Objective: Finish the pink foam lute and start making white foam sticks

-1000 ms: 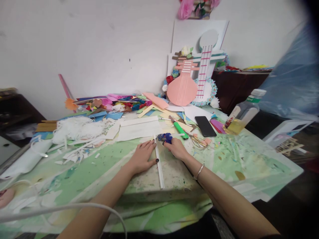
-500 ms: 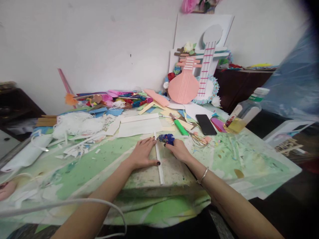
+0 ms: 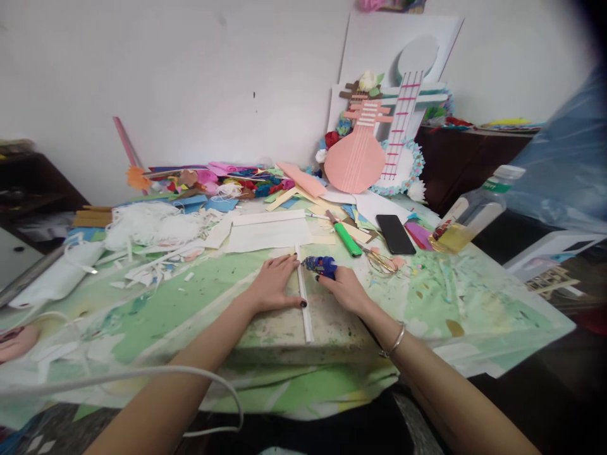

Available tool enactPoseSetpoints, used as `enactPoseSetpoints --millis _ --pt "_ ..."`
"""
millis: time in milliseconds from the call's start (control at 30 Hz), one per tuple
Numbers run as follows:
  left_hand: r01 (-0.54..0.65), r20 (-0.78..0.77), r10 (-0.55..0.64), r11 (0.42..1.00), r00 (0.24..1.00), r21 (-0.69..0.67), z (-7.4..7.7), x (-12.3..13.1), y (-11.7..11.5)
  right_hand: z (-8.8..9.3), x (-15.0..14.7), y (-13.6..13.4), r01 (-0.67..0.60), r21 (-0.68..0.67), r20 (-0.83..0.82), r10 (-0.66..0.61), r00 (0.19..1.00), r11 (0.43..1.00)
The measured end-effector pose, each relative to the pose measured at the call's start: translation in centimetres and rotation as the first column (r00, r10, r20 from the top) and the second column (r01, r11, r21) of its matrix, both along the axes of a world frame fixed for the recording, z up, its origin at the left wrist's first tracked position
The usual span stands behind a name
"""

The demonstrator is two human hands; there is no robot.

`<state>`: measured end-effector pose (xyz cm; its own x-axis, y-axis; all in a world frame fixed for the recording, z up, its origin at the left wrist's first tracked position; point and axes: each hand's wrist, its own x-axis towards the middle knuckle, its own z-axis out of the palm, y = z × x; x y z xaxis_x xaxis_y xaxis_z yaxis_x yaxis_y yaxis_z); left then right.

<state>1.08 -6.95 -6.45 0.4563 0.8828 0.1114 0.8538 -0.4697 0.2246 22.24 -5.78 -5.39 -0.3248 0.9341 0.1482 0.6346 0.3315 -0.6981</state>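
Note:
A thin white paper strip (image 3: 306, 313) runs lengthwise on a stained board (image 3: 275, 335) in front of me. My left hand (image 3: 275, 285) lies flat at its left side, fingers stretched and apart, with the thumb and a fingertip touching the strip. Gripped in my right hand (image 3: 345, 289) is a blue glue gun (image 3: 322, 265); its nozzle points left, close to the upper part of the strip. Whether the nozzle touches the paper I cannot tell. Beyond the strip lies a white paper sheet (image 3: 268, 232).
A green-handled knife (image 3: 348, 240), gold scissors (image 3: 379, 260), a phone (image 3: 396, 234) and a bottle (image 3: 467, 215) stand or lie to the right. Shredded white paper (image 3: 152, 226) is heaped left. A white cable (image 3: 190, 370) loops over my left forearm. Paper instruments (image 3: 355, 158) lean at the back.
The view has shifted slightly. Both hands stay around the strip, and the glue gun remains near its upper part, with little visible movement.

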Motion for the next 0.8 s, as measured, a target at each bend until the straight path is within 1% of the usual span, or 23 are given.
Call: enactPoseSetpoints --millis 167,500,733,800 --pt "0.01 -0.02 -0.01 1.0 1.0 0.01 -0.2 -0.1 0.1 -0.2 0.2 -0.7 -0.028 0.027 -0.01 0.028 1.0 0.999" --pt "0.017 -0.012 -0.017 1.0 1.0 0.014 -0.5 -0.3 0.3 0.1 0.6 -2.3 -0.061 0.027 -0.019 0.062 0.998 0.998" --pt "0.004 -0.008 -0.004 1.0 1.0 -0.002 -0.3 -0.1 0.2 0.3 1.0 -3.6 -0.093 0.014 -0.026 0.094 0.995 0.996" --pt "0.002 -0.013 -0.002 1.0 1.0 -0.003 -0.2 -0.1 0.2 0.4 1.1 -4.0 -0.09 0.002 -0.004 0.09 0.996 0.996"
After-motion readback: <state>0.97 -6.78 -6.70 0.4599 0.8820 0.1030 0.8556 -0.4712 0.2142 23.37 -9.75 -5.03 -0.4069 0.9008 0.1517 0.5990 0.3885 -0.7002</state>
